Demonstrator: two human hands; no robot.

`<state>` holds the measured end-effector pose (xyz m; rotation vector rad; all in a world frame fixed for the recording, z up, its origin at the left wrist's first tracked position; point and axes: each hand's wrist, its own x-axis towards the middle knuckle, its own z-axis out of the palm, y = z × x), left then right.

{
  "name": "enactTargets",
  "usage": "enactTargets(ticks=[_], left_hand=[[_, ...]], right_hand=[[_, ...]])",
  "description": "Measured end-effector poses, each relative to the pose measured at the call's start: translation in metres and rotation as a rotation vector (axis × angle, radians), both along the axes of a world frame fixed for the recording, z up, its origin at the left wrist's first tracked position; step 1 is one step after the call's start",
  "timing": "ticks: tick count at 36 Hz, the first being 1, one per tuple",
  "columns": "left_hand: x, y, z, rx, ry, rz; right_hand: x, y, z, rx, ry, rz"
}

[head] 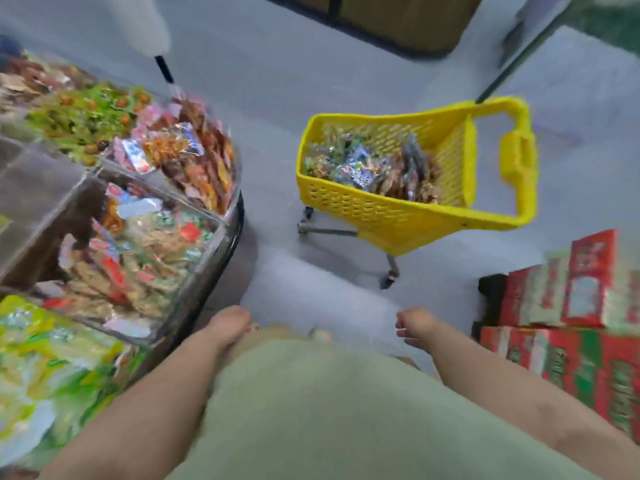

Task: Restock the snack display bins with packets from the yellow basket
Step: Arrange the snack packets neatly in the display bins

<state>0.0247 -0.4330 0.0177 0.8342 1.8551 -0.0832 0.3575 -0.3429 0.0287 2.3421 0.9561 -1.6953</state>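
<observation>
Yellow perforated plastic basket on wheels (381, 211) sits on the grey floor (277, 84) just right of the clear snack display bins (232, 233), shiny mixed packets (374, 171) piled inside it. Right hand (415, 329) hangs loosely curled, nothing in it. Left hand (228, 327) points down, too blurry to tell its grip.

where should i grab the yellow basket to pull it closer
By the thick grip on its handle, the raised open loop at the right end of the yellow basket. Come from above with the right hand; it is nearer, and fingers can wrap that bar.
</observation>
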Motion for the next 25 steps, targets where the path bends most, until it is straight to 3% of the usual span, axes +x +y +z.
enactTargets(ticks=[4,12,19,25], left_hand=[[0.012,0.036,0.003,0.015,-0.037,-0.096],[0.003,0.114,-0.012,-0.124,-0.166,0.265],[-0.022,0.213,-0.011,-0.121,-0.137,0.117],[-0.036,0.315,0.003,-0.081,-0.153,0.088]], right_hand=[[0.014,-0.006,-0.002,-0.047,-0.028,-0.05],[0.002,0.024,-0.007,-0.073,0.074,-0.143],[-0.014,0.09,-0.013,-0.081,0.011,-0.257],[-0.051,0.163,-0.011,0.009,-0.008,-0.128]])
